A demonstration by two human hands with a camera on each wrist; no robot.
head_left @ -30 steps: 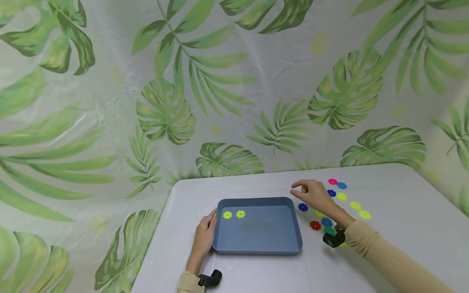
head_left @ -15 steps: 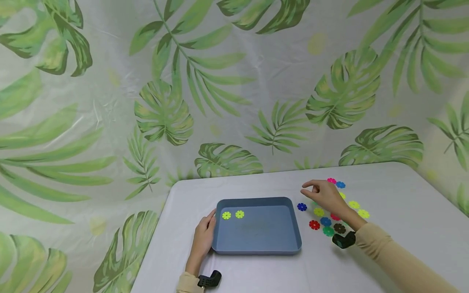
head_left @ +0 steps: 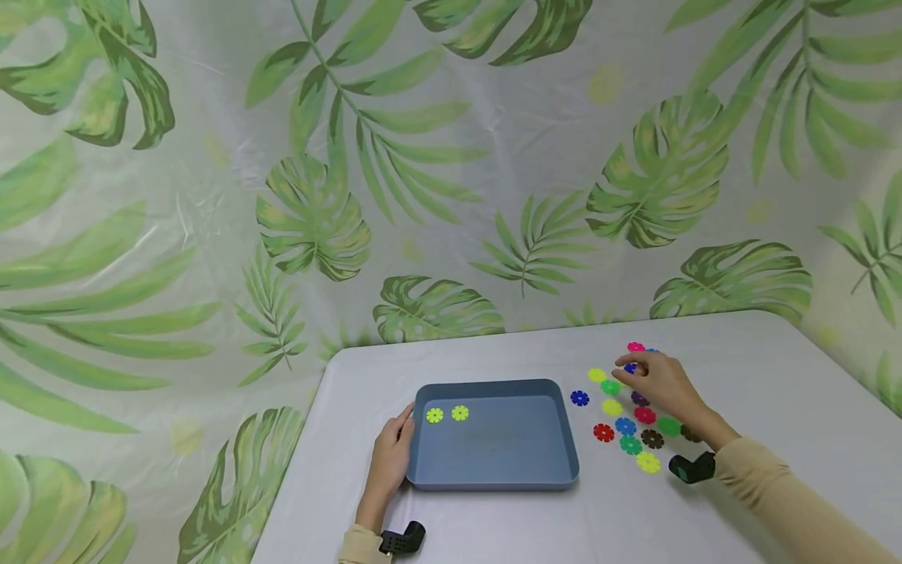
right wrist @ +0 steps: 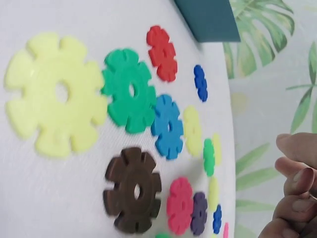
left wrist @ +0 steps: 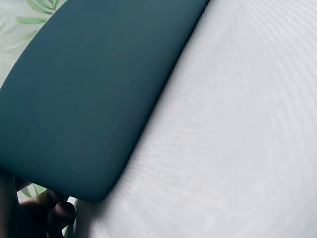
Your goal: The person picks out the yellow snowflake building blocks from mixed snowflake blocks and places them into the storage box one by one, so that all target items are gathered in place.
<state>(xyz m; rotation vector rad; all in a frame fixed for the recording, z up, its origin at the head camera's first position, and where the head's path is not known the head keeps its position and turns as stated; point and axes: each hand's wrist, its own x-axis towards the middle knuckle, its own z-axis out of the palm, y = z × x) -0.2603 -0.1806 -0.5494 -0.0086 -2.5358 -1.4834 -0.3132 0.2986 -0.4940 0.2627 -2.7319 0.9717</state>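
A blue-grey rectangular tray (head_left: 493, 446) lies on the table, with two yellow-green notched discs (head_left: 447, 413) at its far left. At the tray's left side my left hand (head_left: 391, 454) grips the edge. In the left wrist view its curled fingers (left wrist: 57, 210) show in shadow by the tray's corner. My right hand (head_left: 662, 381) hovers above the scattered discs right of the tray, thumb and index finger curved with a gap between them. Nothing is held there. Nearest below it are a dark blue disc (head_left: 630, 368) and a green one (head_left: 610, 387).
Several more notched discs lie loose on the white cloth, among them a red (head_left: 604, 432), a brown (right wrist: 133, 191) and a yellow one (right wrist: 54, 94). Some are partly hidden under the right hand and wrist. Behind the table hangs a leaf-printed sheet (head_left: 423, 235).
My right hand has moved right, away from the tray and over the scattered discs, uncovering several of them. The left hand and the tray stay as they were.
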